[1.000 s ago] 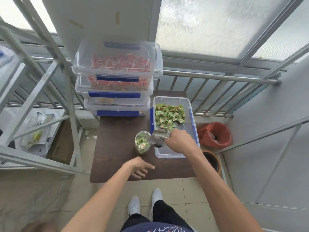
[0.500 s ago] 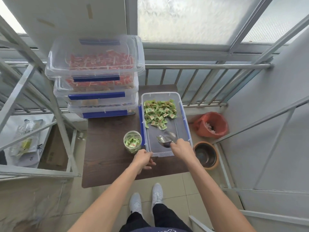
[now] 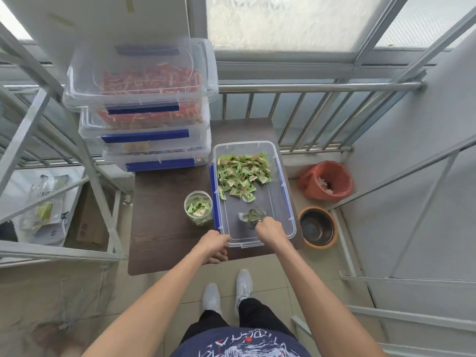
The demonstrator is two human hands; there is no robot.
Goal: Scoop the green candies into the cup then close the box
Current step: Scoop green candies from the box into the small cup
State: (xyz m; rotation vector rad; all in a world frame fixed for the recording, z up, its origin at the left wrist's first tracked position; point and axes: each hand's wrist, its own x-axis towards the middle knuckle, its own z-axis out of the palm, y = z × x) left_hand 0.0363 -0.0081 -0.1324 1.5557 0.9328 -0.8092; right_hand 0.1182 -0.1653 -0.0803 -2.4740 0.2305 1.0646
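An open clear plastic box with blue side clips stands on the dark wooden table. Green candies lie piled in its far half. My right hand is inside the near end of the box, shut on the handle of a metal scoop that reflects or holds a few green candies. A clear cup partly filled with green candies stands just left of the box. My left hand rests at the box's near left corner, fingers curled against the rim.
Three lidded clear boxes with red and orange candies are stacked at the table's back left. An orange bucket and a dark pot sit on the floor to the right. A metal rack stands left, a railing behind.
The scoop went from over the cup back into the near end of the box. My left hand moved forward from the table to the box's near left corner.
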